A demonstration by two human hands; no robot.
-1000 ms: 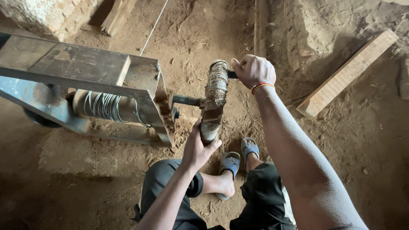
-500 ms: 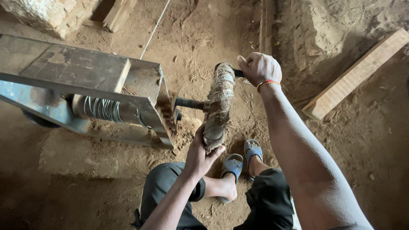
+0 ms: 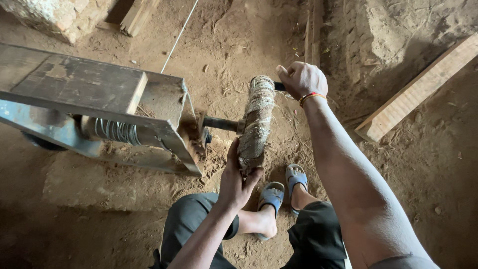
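Crank (image 3: 255,119) wrapped in pale fibre stands at the right end of the metal frame (image 3: 89,94), fixed to a dark shaft (image 3: 219,123) that runs out of the frame's end plate. It sits tilted, its top leaning away from the person and its bottom close to the knees, above the dirt floor (image 3: 438,164).

Right hand (image 3: 301,79) is closed in a fist around the short dark handle (image 3: 279,86) at the top of the crank; a red-and-yellow band sits on that wrist. Left hand (image 3: 239,177) is curled round the bottom end of the wrapped bar, palm against the fibre and fingers bent under it, so both ends are gripped at once.

Inside the frame a coil (image 3: 115,131) of wire sits round a roller, and a thin wire (image 3: 179,36) runs off from the frame's far edge across the floor. A plank (image 3: 418,89) lies at the right, well apart from the hands. Two feet in blue sandals (image 3: 284,187) rest just below the crank.

Judging by the two-handed hold, the step in hand looks like turning the crank to wind wire on the roller. A further turn would call for one hand pushing as the other pulls, with firm grips on the rough wrapping.
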